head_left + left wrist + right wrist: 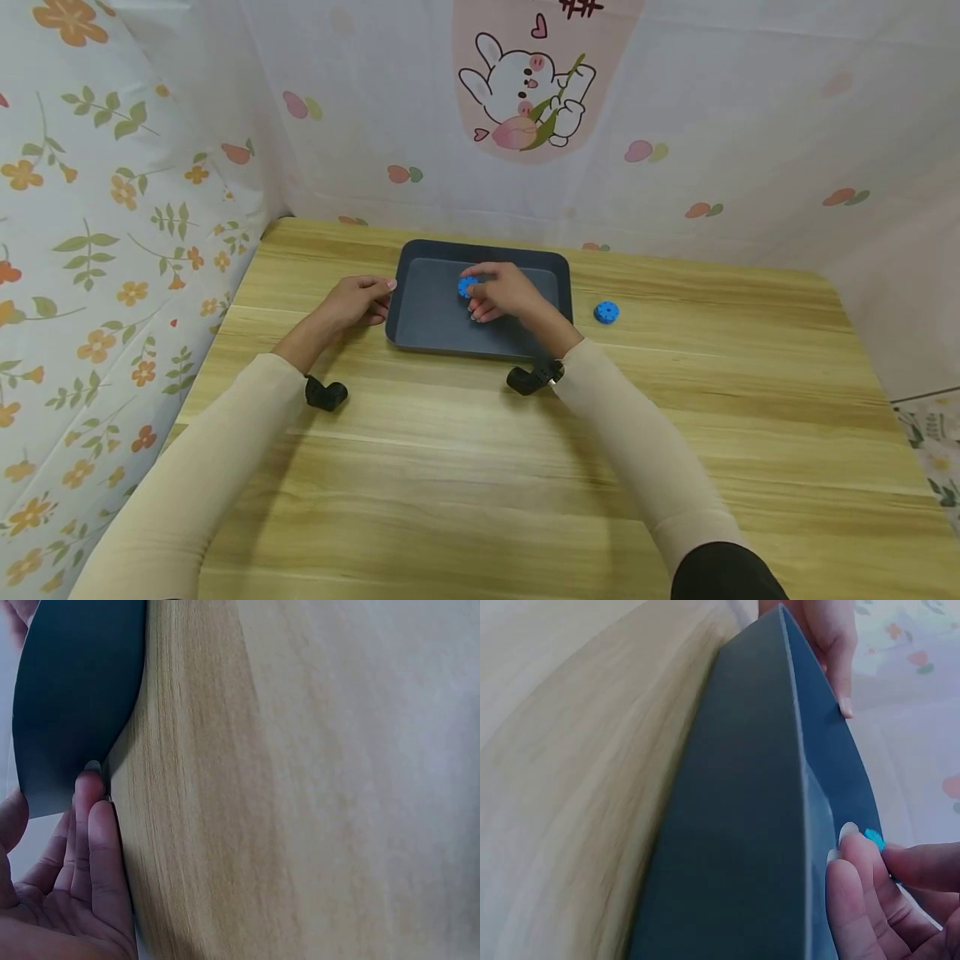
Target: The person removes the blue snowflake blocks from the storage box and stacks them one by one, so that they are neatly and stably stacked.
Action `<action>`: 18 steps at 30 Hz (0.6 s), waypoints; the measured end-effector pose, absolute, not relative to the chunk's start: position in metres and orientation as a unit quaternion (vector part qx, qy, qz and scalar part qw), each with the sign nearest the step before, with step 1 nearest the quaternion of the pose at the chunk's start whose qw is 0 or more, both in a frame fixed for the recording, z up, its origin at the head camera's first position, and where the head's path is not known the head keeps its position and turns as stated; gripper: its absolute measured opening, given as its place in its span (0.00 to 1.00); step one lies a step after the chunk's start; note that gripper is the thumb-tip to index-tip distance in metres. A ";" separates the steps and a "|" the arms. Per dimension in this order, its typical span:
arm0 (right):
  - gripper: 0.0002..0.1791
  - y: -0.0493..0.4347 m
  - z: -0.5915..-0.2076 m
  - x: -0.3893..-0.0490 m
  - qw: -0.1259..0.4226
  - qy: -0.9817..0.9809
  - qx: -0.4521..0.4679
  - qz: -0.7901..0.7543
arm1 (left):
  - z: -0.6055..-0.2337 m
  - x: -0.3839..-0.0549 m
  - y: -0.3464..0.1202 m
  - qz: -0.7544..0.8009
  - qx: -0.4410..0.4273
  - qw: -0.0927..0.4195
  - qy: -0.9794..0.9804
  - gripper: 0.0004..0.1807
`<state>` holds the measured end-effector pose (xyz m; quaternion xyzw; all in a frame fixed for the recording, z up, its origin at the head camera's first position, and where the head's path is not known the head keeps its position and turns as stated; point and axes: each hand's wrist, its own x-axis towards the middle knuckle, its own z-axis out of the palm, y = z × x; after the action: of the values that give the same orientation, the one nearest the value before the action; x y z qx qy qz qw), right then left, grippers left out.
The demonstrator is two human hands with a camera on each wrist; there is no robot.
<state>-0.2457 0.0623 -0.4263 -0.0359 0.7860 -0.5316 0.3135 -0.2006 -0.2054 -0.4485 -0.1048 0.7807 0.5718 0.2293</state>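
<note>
A dark grey rectangular tray [427,333] lies on the wooden table. At its left short side, my left hand [356,302] grips the rim, thumb on the top edge; in the left wrist view the fingers [105,847] are against the outer wall. My right hand [504,293] is over the inside of the tray and pinches a blue notched disc [467,287] between thumb and fingers. Only a bit of that disc [874,838] shows in the right wrist view, the rest being behind the fingers. Another blue disc [607,312], with a dark centre, lies right of the tray.
The wooden table [420,467] extends in front of the tray and to its right. A white cloth [360,100] with printed fruit and a rabbit hangs behind it, and a flowered cloth [112,250] hangs at the left. Each wrist bears a black camera mount [326,394].
</note>
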 end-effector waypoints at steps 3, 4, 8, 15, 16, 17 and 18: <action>0.20 0.069 -0.426 -0.242 0.307 0.791 -0.046 -0.527 | -0.449 -0.200 -0.205 0.571 -0.103 0.225 0.783 0.28; 0.20 0.071 -0.425 -0.241 0.305 0.792 -0.048 -0.527 | -0.450 -0.200 -0.206 0.570 -0.103 0.224 0.784 0.29; 0.20 0.079 -0.423 -0.236 0.296 0.795 -0.059 -0.527 | -0.451 -0.200 -0.207 0.568 -0.103 0.223 0.785 0.29; 0.19 0.099 -0.421 -0.229 0.270 0.793 -0.062 -0.543 | -0.450 -0.201 -0.207 0.568 -0.107 0.230 0.783 0.29; 0.19 0.102 -0.422 -0.228 0.266 0.791 -0.059 -0.548 | -0.451 -0.202 -0.207 0.569 -0.107 0.231 0.782 0.29; 0.19 0.105 -0.422 -0.227 0.262 0.790 -0.057 -0.552 | -0.451 -0.202 -0.207 0.572 -0.108 0.232 0.779 0.29; 0.19 0.108 -0.423 -0.226 0.259 0.789 -0.056 -0.555 | -0.452 -0.203 -0.207 0.574 -0.109 0.234 0.777 0.29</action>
<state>-0.2258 0.1082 -0.4227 -0.0559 0.7886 -0.5551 0.2586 -0.2028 -0.2073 -0.4521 -0.1088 0.7772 0.5740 0.2338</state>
